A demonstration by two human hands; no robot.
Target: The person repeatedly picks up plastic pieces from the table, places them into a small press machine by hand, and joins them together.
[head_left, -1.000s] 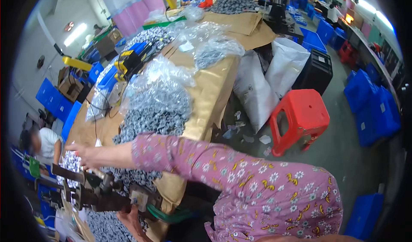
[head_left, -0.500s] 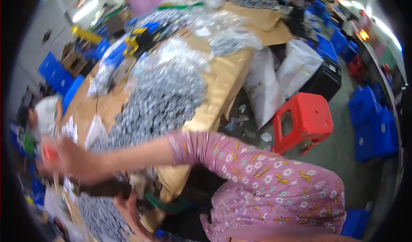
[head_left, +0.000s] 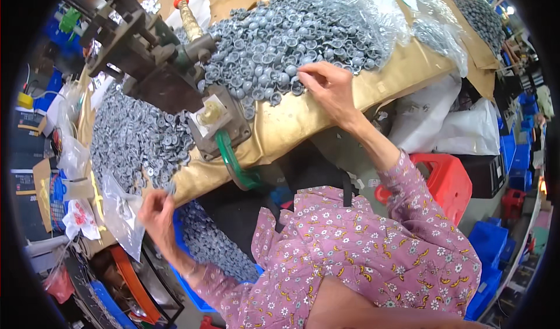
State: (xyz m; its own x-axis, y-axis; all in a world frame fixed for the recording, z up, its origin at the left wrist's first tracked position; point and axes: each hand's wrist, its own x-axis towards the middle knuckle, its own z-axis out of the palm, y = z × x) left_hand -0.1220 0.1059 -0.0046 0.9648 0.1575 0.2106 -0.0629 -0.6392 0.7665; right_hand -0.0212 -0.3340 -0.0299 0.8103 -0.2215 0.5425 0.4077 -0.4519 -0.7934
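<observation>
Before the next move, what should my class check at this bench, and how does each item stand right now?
1. Left grip has a grey piece: ok, at its fingertips.
2. Right grip at the near edge of the cup pile: ok.
3. Right grip holding a cup: cannot tell, too small to make out.
4. Both grips off the press: ok, one on either side.
5. Lever free: ok, no grip on it.
</observation>
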